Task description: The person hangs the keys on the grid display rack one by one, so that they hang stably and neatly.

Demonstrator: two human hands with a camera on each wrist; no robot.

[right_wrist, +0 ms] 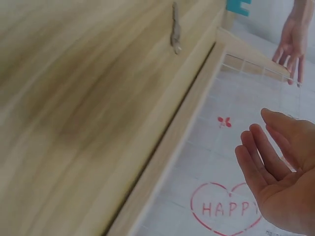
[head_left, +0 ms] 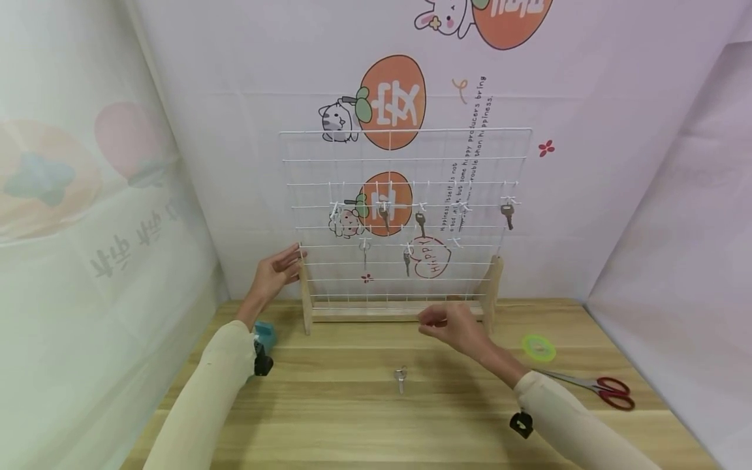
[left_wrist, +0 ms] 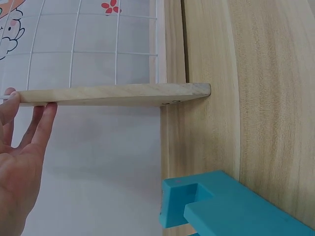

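A white wire grid rack [head_left: 405, 279] stands on wooden side feet at the back of the table. My left hand [head_left: 281, 269] holds its left side, fingers at the top of the wooden upright [left_wrist: 123, 92]. My right hand [head_left: 455, 326] hovers before the rack's lower bar, thumb apart from loosely bent fingers, nothing between them. A silver key [head_left: 401, 376] lies on the table in front of the rack. From white hooks on the grid hang several keys, among them a dark key [head_left: 420, 223] near the middle and another key [head_left: 508, 215] at the far right.
Red-handled scissors [head_left: 599, 386] and a yellow-green ring [head_left: 538, 348] lie on the right of the table, near my right forearm. A blue object [left_wrist: 236, 201] sits by my left wrist. Printed white cloth [head_left: 247, 130] hangs behind and at both sides.
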